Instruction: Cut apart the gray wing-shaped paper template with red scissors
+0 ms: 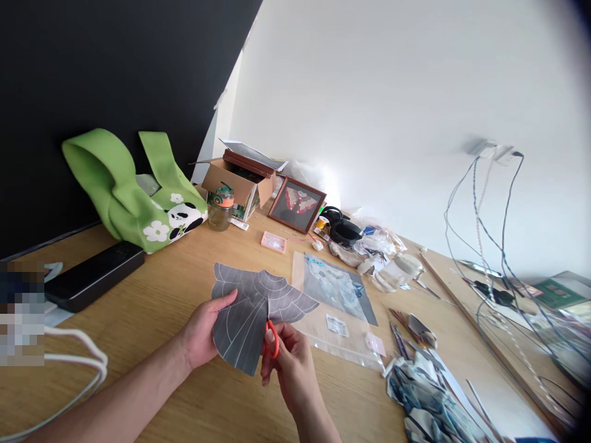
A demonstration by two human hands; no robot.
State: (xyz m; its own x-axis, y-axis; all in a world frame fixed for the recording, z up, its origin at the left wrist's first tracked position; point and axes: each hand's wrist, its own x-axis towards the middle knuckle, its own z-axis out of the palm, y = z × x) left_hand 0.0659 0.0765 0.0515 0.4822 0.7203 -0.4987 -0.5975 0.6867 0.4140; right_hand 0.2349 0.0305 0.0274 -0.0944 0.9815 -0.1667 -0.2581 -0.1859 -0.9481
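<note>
My left hand (203, 332) grips the left edge of a dark grey paper cutout (244, 314), thumb on top and the other fingers hidden beneath. White lines mark a wing-like pattern on the cutout, with a scalloped outline. My right hand (293, 357) is closed around the orange-handled scissors (273, 339). Their blades point away from me and meet the cutout near its middle, at a slit running up between the lower panel and the right wing. How far apart the blades are is too small to tell.
On the left stand a green panda bag (138, 203), a black case (95, 277) and a bottle (220, 209). Behind are a cardboard box (237, 184) and a framed butterfly-like piece (297, 205). Rightward lie a clear plastic bag (318, 335), crumpled cloth (425, 400) and hanging cables (475, 203).
</note>
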